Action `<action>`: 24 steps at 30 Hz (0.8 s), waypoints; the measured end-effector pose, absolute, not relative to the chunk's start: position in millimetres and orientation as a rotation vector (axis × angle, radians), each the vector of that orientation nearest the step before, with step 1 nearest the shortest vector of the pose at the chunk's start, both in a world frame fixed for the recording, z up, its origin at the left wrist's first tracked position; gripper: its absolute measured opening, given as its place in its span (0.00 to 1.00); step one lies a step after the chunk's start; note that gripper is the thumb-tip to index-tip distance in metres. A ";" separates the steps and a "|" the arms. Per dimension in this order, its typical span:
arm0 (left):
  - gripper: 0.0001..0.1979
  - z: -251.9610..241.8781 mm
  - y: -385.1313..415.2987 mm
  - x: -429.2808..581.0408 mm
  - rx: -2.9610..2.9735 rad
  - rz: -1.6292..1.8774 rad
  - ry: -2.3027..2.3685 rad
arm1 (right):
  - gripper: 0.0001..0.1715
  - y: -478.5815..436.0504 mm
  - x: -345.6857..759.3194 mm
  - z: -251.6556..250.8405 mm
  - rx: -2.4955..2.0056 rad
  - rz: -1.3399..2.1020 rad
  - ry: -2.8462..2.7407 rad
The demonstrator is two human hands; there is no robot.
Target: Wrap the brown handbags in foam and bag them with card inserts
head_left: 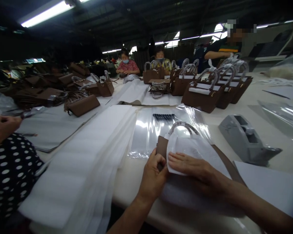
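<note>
In front of me a brown handbag (162, 147) stands with its handles (184, 125) up, wrapped in clear film. A thin white sheet (197, 148) lies over its near face, and brown shows at both sides of it. My left hand (152, 175) has its fingers closed on the bag's left edge, beside the sheet. Flat on the white sheet rests my right hand (192, 165), fingers stretched out towards that same edge. The sheet's lower part is partly hidden under my right forearm.
A stack of white sheets (88, 156) lies left, a grey tape dispenser (246, 139) right. Clear plastic (146, 130) bears a row of small dark pieces (163, 116). Several brown handbags (200, 97) stand beyond. A co-worker's polka-dot garment (9, 175) is close at left; others sit across.
</note>
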State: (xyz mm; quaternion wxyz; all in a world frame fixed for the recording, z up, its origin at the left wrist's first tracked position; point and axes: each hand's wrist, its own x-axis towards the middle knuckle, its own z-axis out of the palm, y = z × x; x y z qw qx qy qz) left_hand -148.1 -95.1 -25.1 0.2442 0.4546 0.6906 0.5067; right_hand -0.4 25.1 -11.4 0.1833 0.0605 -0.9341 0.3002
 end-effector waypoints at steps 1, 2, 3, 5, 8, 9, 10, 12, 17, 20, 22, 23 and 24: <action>0.07 -25.3 -93.1 -148.7 1.239 1.400 1.877 | 0.34 25.5 -0.4 -10.9 0.219 0.813 -2.649; 0.07 -25.9 -91.5 -149.0 1.233 1.411 1.876 | 0.34 25.2 -0.6 -10.0 0.247 0.776 -2.659; 0.07 -26.6 -90.3 -149.1 1.223 1.417 1.882 | 0.34 24.3 -0.9 -8.9 0.259 0.738 -2.668; 0.06 -28.6 -89.1 -148.7 1.191 1.413 1.899 | 0.33 20.5 -2.1 -7.0 0.257 0.649 -2.677; 0.03 -30.9 -88.7 -147.7 1.104 1.402 1.890 | 0.30 12.0 -4.0 -8.8 0.210 0.503 -2.658; 0.05 -31.0 -88.4 -147.6 1.065 1.408 1.860 | 0.29 8.9 -4.3 -10.8 0.188 0.454 -2.650; 0.07 -30.7 -87.8 -147.8 1.021 1.420 1.808 | 0.28 5.6 -4.3 -13.3 0.162 0.405 -2.641; 0.14 -29.4 -85.7 -148.9 0.925 1.455 1.669 | 0.27 -0.7 -3.9 -18.7 0.107 0.312 -2.625; 0.34 -25.6 -78.0 -155.5 0.734 1.482 1.398 | 0.22 -12.5 -3.3 -27.8 0.014 0.118 -2.594; 0.37 -26.2 -74.7 -159.2 0.664 1.486 1.322 | 0.23 -17.6 -3.8 -29.0 0.007 0.053 -2.615; 0.37 -28.4 -73.4 -160.9 0.643 1.487 1.323 | 0.23 -23.1 -3.4 -28.2 0.008 0.032 -2.673; 0.38 -30.0 -73.1 -161.6 0.647 1.485 1.330 | 0.24 -26.8 -2.7 -27.5 -0.008 0.032 -2.714; 0.37 -31.8 -73.3 -162.3 0.663 1.479 1.347 | 0.25 -30.9 -1.8 -27.0 -0.032 0.037 -2.747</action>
